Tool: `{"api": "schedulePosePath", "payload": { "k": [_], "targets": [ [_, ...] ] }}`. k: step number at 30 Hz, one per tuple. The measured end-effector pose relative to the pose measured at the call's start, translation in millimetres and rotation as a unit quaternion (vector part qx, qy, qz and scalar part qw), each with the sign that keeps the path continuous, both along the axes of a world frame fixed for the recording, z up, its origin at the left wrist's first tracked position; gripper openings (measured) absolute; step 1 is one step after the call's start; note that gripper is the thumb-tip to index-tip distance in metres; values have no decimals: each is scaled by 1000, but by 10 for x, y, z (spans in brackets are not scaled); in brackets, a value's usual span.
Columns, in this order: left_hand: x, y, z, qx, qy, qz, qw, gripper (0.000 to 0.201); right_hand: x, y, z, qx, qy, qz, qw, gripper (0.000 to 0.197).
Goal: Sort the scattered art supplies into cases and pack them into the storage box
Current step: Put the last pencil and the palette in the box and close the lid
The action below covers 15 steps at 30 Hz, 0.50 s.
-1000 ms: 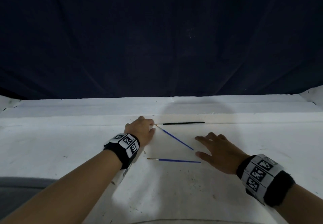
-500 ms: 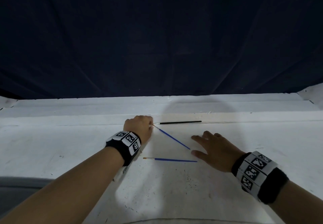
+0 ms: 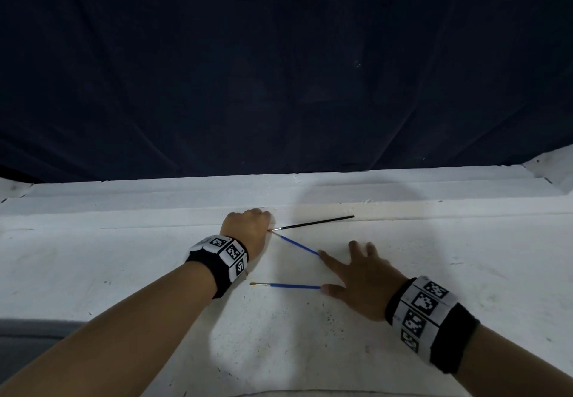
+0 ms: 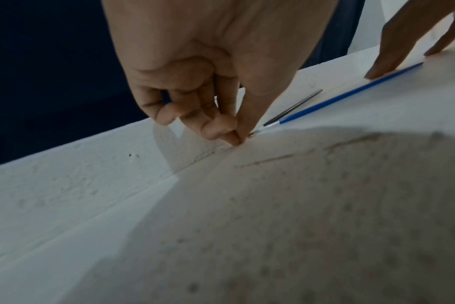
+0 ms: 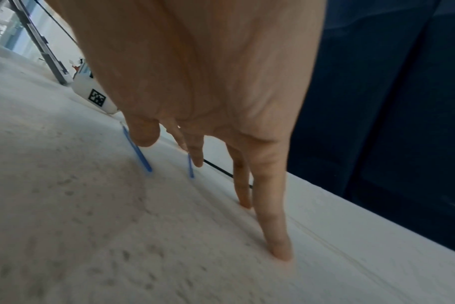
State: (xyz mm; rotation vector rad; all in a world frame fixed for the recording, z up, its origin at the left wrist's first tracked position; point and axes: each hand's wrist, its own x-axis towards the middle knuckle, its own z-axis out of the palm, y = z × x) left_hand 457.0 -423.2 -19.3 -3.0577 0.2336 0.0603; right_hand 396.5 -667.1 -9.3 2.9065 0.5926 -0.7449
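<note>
Left hand [image 3: 248, 226] is bunched up near the table's back ledge, thumb and forefinger pinching together right at the bristle ends of the black brush [image 3: 314, 222] and the slanted blue brush [image 3: 297, 244]; whether it truly grips either tip is hard to tell. Right hand [image 3: 361, 279] lies spread and flat on the white table [image 3: 124, 266], fingers straight, forefinger at the slanted brush's handle end, thumb touching the end of the second blue brush [image 3: 288, 286], which lies level nearer the person.
</note>
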Motion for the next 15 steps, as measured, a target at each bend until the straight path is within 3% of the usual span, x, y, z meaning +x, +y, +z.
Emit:
{"api": "schedulePosePath", "payload": {
  "k": [3,6,9,15],
  "targets": [
    [-61,63,16,-29,51,-7,998,18,-37,79,-31,-20,5,8,1000,70],
    [-158,155,46,-5,90,-15,996,22,-50,72,14,-10,4,22,1000,67],
    [-318,227,40,7,106,-25,994,22,-36,35,65,30,-42,82,995,61],
    [-842,266,99,-14,129,-66,989,19,-90,97,-76,134,-129,153,971,28]
  ]
}}
